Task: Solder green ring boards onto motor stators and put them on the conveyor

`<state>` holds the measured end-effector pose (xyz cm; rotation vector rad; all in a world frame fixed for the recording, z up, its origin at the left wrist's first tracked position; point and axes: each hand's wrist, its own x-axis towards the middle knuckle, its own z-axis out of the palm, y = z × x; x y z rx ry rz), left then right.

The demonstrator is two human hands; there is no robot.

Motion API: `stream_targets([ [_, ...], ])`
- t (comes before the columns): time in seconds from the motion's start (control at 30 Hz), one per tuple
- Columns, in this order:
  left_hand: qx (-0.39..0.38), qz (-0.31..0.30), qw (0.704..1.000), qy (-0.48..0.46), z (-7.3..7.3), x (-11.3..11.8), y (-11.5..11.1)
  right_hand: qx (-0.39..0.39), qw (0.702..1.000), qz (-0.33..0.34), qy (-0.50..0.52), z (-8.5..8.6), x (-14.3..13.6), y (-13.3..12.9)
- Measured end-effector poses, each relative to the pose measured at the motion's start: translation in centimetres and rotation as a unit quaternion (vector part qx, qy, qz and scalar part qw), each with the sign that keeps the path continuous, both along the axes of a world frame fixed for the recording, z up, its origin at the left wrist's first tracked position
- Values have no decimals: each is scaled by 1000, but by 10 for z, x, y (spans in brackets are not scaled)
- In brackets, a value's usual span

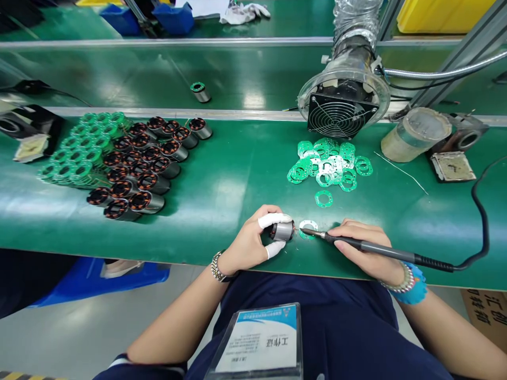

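My left hand [253, 237], with white finger cots on thumb and index finger, grips a motor stator [283, 231] lying on its side near the bench's front edge. Copper windings show at the stator's right end. In my right hand [366, 248] is a soldering iron [368, 247], held like a pen. Its tip points left, close to the stator's wire end; whether they touch I cannot tell. Beneath the tip lies a ring-shaped green circuit board [308, 229]. Another ring board [324, 199] rests a little farther back.
A pile of ring boards [328, 161] lies below a fume extractor fan [336, 113]. Rows of stators [146, 163] stand at left, some topped with green boards [81, 148]. At right are a round container [414, 134], a solder wire [402, 171] and an iron stand [455, 153].
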<state>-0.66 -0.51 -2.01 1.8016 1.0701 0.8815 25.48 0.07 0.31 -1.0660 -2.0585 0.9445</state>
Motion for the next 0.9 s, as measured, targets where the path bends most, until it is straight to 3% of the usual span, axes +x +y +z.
stream_targets([
  [0.9, 4, 7, 1000, -8, -2, 0, 0, 4, 1000, 12, 19, -1, 1, 1],
])
